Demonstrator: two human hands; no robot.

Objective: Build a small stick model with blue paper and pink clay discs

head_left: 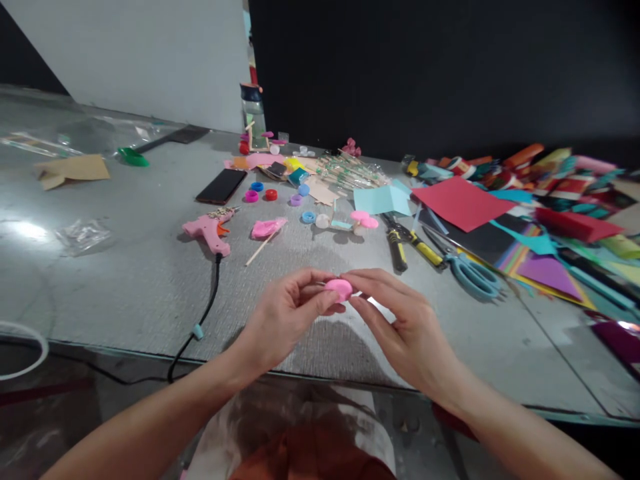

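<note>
Between both hands, above the table's front part, is a small round pink clay disc (339,289). My left hand (295,310) pinches it from the left, the thumb lying on its front face. My right hand (400,320) closes its fingertips on the disc's right edge. Beyond them lies a lump of pink clay in clear wrap (267,228) with a thin wooden stick (259,249). A small assembly with pink discs (364,219) and whitish wheels stands behind my right hand.
A pink glue gun (207,231) with a black cord lies at left, near a phone (221,185). Several bottle caps (271,195) sit mid-table. Pliers (396,247), blue scissors (475,275) and red paper (463,202) are at right. A bottle (253,110) stands at the back.
</note>
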